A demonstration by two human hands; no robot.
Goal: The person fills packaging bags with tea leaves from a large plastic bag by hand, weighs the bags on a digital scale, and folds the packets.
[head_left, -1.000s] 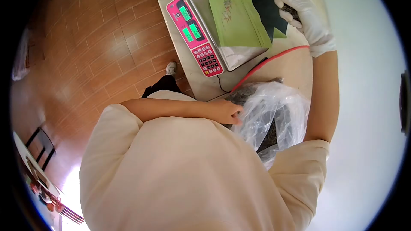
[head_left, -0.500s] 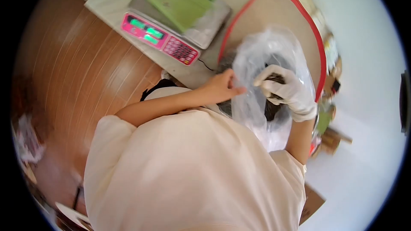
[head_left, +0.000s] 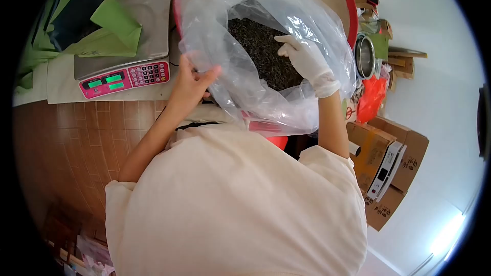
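Note:
A large clear plastic bag (head_left: 207, 25) lies wide open in front of me, with dark, dry, twisted leaves (head_left: 255, 46) resembling loose tea inside. My right hand (head_left: 304, 61), in a white glove, is inside the bag's mouth over the leaves. Its index finger stretches out and the others bend loosely; I see no leaves in its grasp. My bare left hand (head_left: 192, 84) is at the bag's left edge, thumb and index finger apart, the other fingers partly curled. Whether it touches the plastic is unclear.
Left of the bag stands a pink-fronted digital scale (head_left: 123, 79), with an open green pouch (head_left: 120, 25) on its metal plate. A red-rimmed round tray (head_left: 348, 5) lies beneath the bag. To the right are a metal bowl (head_left: 365, 56), a red bag (head_left: 372, 99) and cardboard boxes (head_left: 371, 148).
My view has turned and levelled, bringing the scale to the left. The gloved right hand, earlier raised with dark leaves in its fingers, is now down over the leaves, its index finger extended.

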